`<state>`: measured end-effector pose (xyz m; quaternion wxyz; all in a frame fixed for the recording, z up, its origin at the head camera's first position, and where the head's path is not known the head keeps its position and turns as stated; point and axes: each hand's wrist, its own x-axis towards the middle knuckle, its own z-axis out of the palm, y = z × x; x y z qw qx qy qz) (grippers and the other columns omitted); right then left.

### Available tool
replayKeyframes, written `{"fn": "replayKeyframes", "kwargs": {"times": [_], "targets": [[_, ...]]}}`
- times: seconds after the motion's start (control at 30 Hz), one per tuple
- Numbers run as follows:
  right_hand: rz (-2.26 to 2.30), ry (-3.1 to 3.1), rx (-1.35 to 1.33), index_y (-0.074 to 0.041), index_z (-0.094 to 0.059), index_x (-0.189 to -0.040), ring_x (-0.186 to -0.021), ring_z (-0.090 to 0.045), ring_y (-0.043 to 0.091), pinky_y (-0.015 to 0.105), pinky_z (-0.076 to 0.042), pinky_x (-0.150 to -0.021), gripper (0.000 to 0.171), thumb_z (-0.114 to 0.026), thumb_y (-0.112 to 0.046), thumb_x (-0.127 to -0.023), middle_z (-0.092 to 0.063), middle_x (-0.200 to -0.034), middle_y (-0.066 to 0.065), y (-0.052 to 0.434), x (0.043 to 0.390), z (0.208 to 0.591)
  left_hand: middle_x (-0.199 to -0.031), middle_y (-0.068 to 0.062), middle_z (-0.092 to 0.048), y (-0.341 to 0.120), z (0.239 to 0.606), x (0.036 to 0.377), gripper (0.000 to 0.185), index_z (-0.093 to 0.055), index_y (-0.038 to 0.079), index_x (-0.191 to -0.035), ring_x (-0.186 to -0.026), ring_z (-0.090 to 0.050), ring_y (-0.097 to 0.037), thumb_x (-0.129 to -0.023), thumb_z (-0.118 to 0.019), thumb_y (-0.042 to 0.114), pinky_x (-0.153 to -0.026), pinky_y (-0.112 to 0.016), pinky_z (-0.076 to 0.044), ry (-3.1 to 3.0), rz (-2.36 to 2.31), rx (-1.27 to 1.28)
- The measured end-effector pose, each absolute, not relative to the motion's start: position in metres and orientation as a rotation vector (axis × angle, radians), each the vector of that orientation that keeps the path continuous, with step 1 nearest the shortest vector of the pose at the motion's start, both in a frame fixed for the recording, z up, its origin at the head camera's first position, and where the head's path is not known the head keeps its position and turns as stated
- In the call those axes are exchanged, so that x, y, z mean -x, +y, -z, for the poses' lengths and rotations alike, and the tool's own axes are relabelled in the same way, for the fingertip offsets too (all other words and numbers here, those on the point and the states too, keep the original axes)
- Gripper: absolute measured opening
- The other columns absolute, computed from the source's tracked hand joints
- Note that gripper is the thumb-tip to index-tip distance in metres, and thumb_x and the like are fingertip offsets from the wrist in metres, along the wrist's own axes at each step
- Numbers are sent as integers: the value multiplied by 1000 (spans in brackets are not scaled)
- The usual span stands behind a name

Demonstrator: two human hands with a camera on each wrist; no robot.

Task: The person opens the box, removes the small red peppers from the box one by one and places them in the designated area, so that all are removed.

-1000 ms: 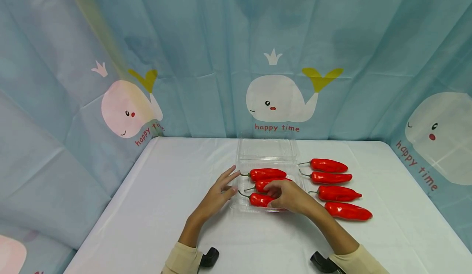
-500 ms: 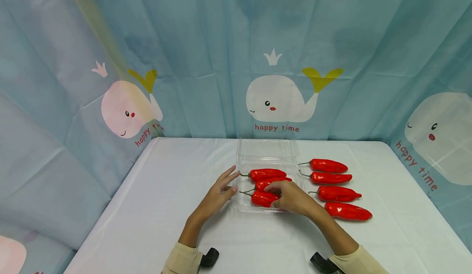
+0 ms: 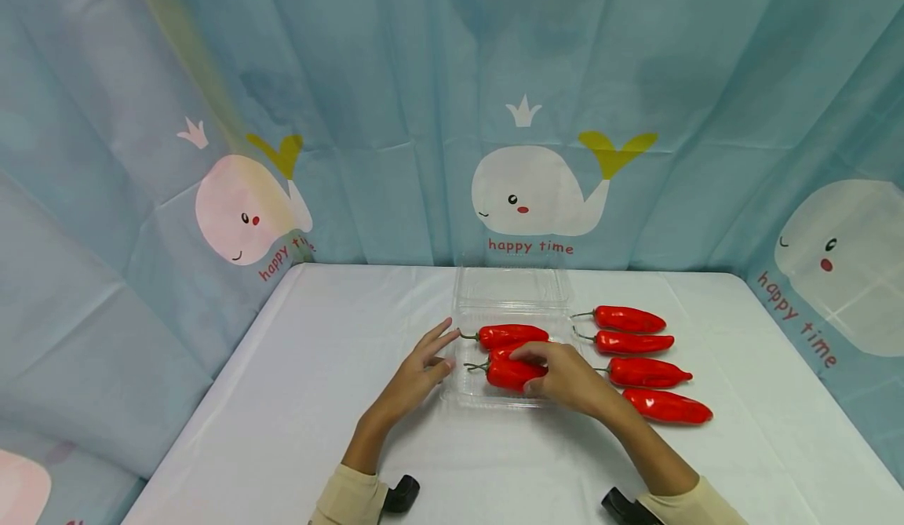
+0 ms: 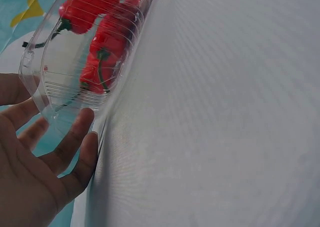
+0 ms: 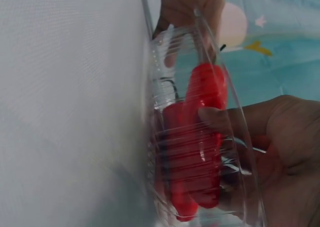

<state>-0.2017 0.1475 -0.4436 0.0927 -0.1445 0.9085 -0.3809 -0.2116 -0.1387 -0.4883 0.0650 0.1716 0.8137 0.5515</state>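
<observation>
My right hand reaches into a clear plastic clamshell container and grips a red pepper near its tip end. In the right wrist view the thumb presses this pepper from one side. Two more red peppers lie in the container: a rear pepper and a middle pepper, which the held one partly covers. Beside the container's left wall is my left hand, fingers spread. In the left wrist view its fingertips sit right at the container's end wall.
Several red peppers lie in a column right of the container, the nearest pepper beside my right forearm. The container's clear lid is folded back toward the curtain. A white cloth covers the table.
My right hand has shifted the front pepper to the right and back, toward the middle pepper. My left hand has stayed in place.
</observation>
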Motion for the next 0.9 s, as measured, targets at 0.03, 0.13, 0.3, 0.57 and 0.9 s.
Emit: {"fn": "replayKeyframes", "kwargs": {"times": [0.03, 0.13, 0.3, 0.57, 0.9], "targets": [[1133, 2707, 428, -18, -77, -128, -120, -61, 30, 45, -63, -89, 49, -88, -3, -82, -72, -125, 4, 149, 201, 442, -177, -1, -22, -139, 488, 211, 53, -47, 13, -161, -128, -63, -35, -110, -56, 15, -98, -47, -58, 2454, -1665, -516], [1146, 2735, 432, -19, -77, -128, -119, -61, 30, 44, -63, -88, 49, -87, -2, -83, -72, -126, 4, 154, 199, 439, -177, 0, -22, -139, 487, 211, 53, -47, 13, -161, -128, -63, -35, -110, -56, 15, -98, -47, -58, 2447, -1669, -515], [1143, 2788, 477, -19, -76, -129, -118, -63, 28, 44, -62, -91, 46, -84, -3, -86, -72, -128, 5, 163, 197, 432, -177, 2, -22, -138, 486, 210, 52, -47, 12, -161, -126, -64, -33, -110, -55, 16, -96, -44, -58, 2457, -1652, -511], [1230, 2768, 451, -19, -74, -133, -116, -63, 30, 43, -64, -88, 47, -85, -10, -88, -70, -135, 8, 180, 195, 419, -177, -1, -22, -138, 487, 211, 51, -48, 13, -161, -125, -63, -32, -110, -55, 16, -96, -44, -57, 2471, -1641, -506], [1337, 2824, 499, -16, -72, -135, -119, -65, 34, 41, -64, -86, 47, -81, -3, -90, -70, -134, 7, 205, 190, 409, -177, 3, -22, -137, 486, 209, 52, -48, 14, -161, -128, -62, -33, -110, -55, 16, -98, -48, -58, 2463, -1651, -483]]}}
